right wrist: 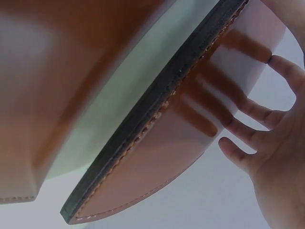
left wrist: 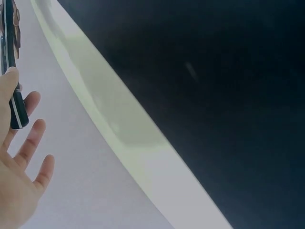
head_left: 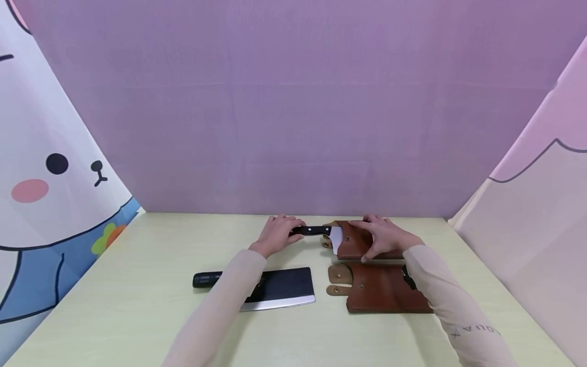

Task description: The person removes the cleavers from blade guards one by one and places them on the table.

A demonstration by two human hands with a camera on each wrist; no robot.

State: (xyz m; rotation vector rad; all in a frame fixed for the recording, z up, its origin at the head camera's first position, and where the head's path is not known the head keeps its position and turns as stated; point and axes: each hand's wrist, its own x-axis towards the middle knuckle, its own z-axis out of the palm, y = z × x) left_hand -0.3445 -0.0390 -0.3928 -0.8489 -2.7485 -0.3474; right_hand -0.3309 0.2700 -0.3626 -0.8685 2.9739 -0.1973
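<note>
In the head view my left hand (head_left: 277, 234) pinches the black riveted handle (head_left: 316, 231) of a knife between thumb and forefinger. In the left wrist view its other fingers (left wrist: 32, 143) spread away from the handle. The silver blade (head_left: 336, 239) shows only near the handle; the rest is hidden inside a brown leather sheath (head_left: 350, 247). My right hand (head_left: 382, 237) spans this sheath, thumb at the near edge and fingers at the far edge. Stitching runs along the dark sheath edge (right wrist: 147, 114) in the right wrist view.
A dark cleaver (head_left: 286, 285) with a bright edge lies under my left forearm, its black handle (head_left: 206, 279) pointing left. Nearer me than the held sheath lies a second brown leather sheath (head_left: 380, 293), with tan snap straps (head_left: 340, 275). A purple curtain (head_left: 293, 127) closes off the table's back.
</note>
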